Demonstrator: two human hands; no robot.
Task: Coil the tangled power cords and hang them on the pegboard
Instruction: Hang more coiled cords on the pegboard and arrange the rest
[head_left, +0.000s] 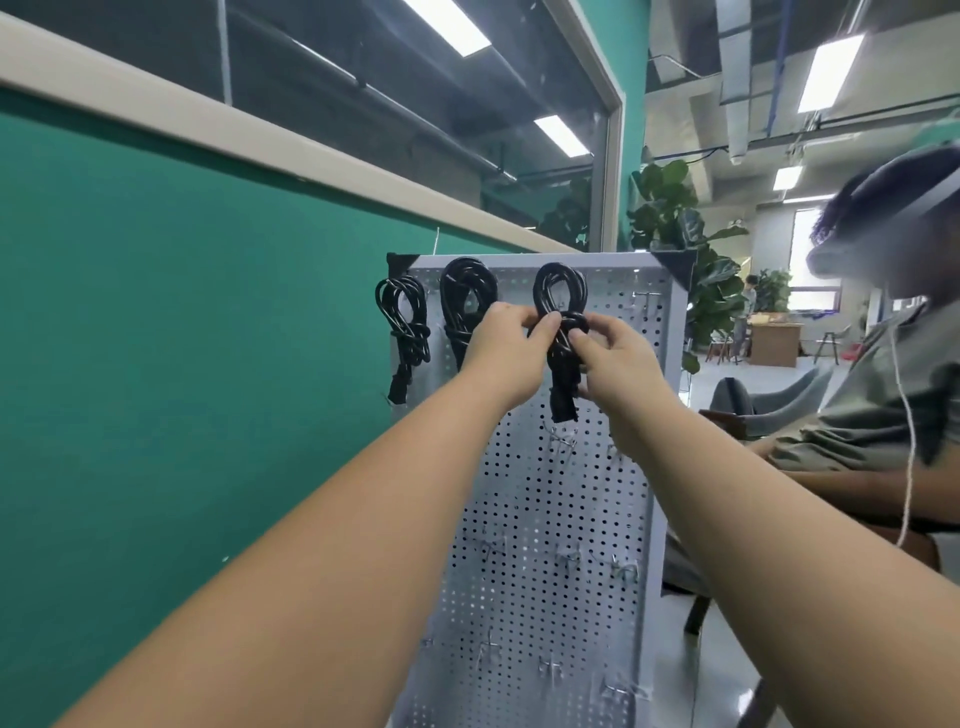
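Observation:
A white pegboard (550, 509) stands upright ahead of me. Two coiled black power cords hang on its top row: one at the far left (404, 327), another beside it (465, 296). A third coiled black cord (558, 291) is held up against the top row, its plug (563, 400) dangling below. My left hand (506, 353) pinches the knot of this cord from the left. My right hand (615, 358) grips the same knot from the right. Whether its loop sits on a hook is hidden.
A green wall (182, 338) runs along the left. A seated person (878, 374) wearing a headset is close on the right. Several empty metal hooks (563, 441) stick out of the lower pegboard. Plants (670, 218) and office furniture stand behind.

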